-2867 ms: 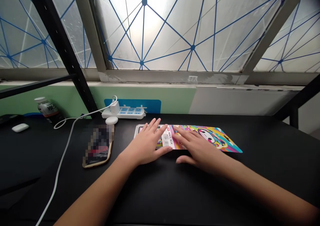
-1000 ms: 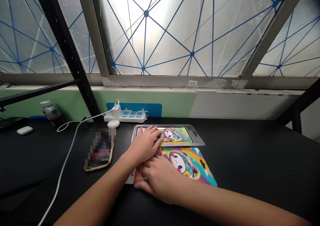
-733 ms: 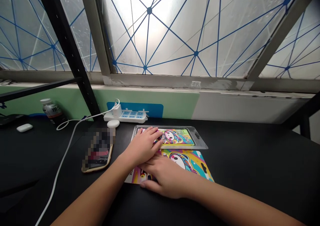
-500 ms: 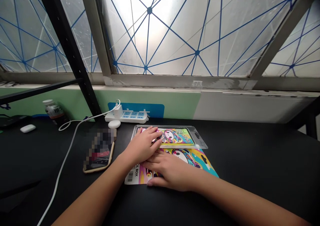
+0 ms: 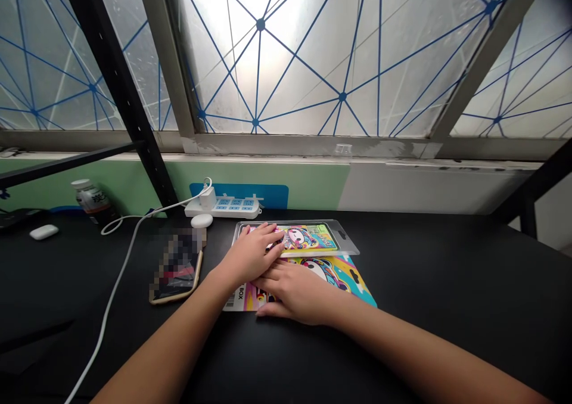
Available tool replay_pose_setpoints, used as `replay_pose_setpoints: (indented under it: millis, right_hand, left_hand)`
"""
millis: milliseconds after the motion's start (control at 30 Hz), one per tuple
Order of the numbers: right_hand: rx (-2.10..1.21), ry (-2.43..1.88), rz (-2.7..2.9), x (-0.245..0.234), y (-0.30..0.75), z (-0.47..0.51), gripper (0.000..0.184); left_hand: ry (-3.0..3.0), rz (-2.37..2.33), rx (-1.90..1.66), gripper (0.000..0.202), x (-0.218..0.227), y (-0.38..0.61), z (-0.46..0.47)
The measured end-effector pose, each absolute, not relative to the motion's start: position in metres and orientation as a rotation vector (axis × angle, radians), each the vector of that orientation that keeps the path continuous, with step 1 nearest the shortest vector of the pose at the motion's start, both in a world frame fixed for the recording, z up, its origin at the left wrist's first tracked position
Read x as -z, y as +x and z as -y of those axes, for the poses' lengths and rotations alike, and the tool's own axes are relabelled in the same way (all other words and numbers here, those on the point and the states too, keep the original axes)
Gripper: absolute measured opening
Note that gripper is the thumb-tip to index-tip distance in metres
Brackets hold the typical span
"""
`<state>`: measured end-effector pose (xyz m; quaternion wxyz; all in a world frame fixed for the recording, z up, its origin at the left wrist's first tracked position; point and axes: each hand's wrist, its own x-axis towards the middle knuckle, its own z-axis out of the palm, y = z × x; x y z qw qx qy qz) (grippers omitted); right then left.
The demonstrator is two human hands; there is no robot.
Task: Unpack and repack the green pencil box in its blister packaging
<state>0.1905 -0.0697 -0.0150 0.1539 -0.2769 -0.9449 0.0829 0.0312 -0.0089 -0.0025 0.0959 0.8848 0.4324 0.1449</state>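
Note:
Under my left hand (image 5: pixel 252 252) is a clear plastic package tray (image 5: pixel 346 246) with a colourful cartoon pencil box (image 5: pixel 308 237) inside it. The fingers lie flat and spread over its left part. My right hand (image 5: pixel 292 291) rests flat, fingers stretched out, on a bright printed backing card (image 5: pixel 357 285) just in front of the tray. The card shows a cartoon figure and the word "BOX" at its left end. The tray overlaps the card's far part. My right fingertips meet the left hand near the tray's front edge, and both hands cover part of the print.
Left of the card lies a phone (image 5: pixel 179 273), its screen blurred. Behind it are a white round-edged case (image 5: pixel 202 220) and a power strip (image 5: pixel 227 206) with a white cable (image 5: pixel 118 279). A dark bottle (image 5: pixel 92 200) and a white mouse-like object (image 5: pixel 43 232) stand farther left.
The view has shifted slightly, so everything sits a little differently in the picture. Both hands stay flat on the tray and the card, with no clear movement of their own.

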Motion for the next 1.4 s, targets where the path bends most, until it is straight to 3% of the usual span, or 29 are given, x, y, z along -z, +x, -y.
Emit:
replay_pose_setpoints:
  millis: [200, 400, 600, 900, 1400]
  right_hand:
    - [0.076, -0.748, 2.621, 0.010, 0.198, 0.071, 0.037]
    - [0.151, -1.387, 2.256, -0.015, 0.246, 0.050, 0.035]
    - [0.076, -1.628, 2.264, -0.006, 0.293, 0.023, 0.037]
    - [-0.133, -1.693, 2.399, -0.014, 0.305, 0.012, 0.067]
    - [0.128, -1.635, 2.278, -0.010, 0.294, 0.023, 0.058]
  left_hand:
    - [2.646, -1.243, -0.490, 0.041, 0.004, 0.027, 0.007]
    - [2.715, -1.221, -0.528, 0.043, 0.004, 0.025, 0.008]
    - [2.709, -1.342, -0.507, 0.049, 0.009, 0.027, 0.007]
    - [2.722, -1.388, -0.520, 0.049, 0.010, 0.030, 0.009]
    - [2.666, -1.558, -0.706, 0.052, 0.000, 0.018, 0.003]
